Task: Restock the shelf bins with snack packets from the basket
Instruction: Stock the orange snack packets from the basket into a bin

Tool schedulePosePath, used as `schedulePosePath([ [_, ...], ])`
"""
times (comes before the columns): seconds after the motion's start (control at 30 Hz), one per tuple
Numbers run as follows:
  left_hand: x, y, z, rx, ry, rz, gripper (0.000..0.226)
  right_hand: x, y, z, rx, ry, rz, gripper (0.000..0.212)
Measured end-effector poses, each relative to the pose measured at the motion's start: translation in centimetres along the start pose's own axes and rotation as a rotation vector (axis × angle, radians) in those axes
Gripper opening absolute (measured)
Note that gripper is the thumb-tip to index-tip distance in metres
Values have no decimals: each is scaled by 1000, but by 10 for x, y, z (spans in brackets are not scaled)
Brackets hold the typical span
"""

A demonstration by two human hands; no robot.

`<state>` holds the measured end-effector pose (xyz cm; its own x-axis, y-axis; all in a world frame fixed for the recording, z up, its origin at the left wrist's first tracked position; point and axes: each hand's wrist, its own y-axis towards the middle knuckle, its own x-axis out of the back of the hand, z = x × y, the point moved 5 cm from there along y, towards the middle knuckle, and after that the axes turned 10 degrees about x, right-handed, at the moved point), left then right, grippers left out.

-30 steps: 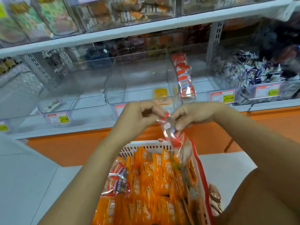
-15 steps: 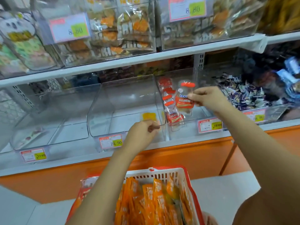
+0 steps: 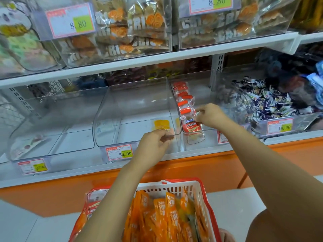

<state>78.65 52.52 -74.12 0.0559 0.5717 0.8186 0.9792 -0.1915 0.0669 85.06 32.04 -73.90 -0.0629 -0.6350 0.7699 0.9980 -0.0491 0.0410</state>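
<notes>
A red basket [image 3: 201, 186] with white mesh sides sits low in the head view, packed with orange snack packets [image 3: 166, 217]; a few red packets [image 3: 93, 206] lie at its left. My right hand [image 3: 210, 117] pinches a red-and-clear snack packet [image 3: 191, 123] at the front of a row of like packets [image 3: 182, 100] inside a clear shelf bin. My left hand [image 3: 153, 144] has its fingers curled over the front rim of the neighbouring middle clear bin [image 3: 122, 144], which holds only one orange packet [image 3: 161, 124].
A clear bin [image 3: 52, 119] at the left holds a single flat packet. A bin of blue-and-white wrapped sweets [image 3: 272, 102] stands at the right. Bags of biscuits [image 3: 132, 28] fill the upper shelf. Price tags [image 3: 119, 152] hang on the bin fronts above the orange shelf base.
Both hands held the packet above the basket a second ago. My right hand then carried it up and lowered it into the bin of red packets; my left hand went to the middle bin's rim.
</notes>
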Motion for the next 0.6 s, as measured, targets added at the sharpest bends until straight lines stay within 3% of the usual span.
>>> schedulePosePath([
  [0.07,3,-5,-1,-15,-70,-9,28,4,-6,6,43,-51,-89,33],
  [0.2,20,-27,16,-27,-243,-158,27,16,-23,14,128,-31,-361,14],
  [0.33,38,-64,64,58,-411,-327,19,8,-62,41,310,-59,-450,29],
  [0.43,35,-89,106,154,-415,-307,13,-23,-99,60,446,-106,-353,31],
  [0.6,1,-123,197,490,-93,-44,17,-118,-146,56,576,-420,197,22],
])
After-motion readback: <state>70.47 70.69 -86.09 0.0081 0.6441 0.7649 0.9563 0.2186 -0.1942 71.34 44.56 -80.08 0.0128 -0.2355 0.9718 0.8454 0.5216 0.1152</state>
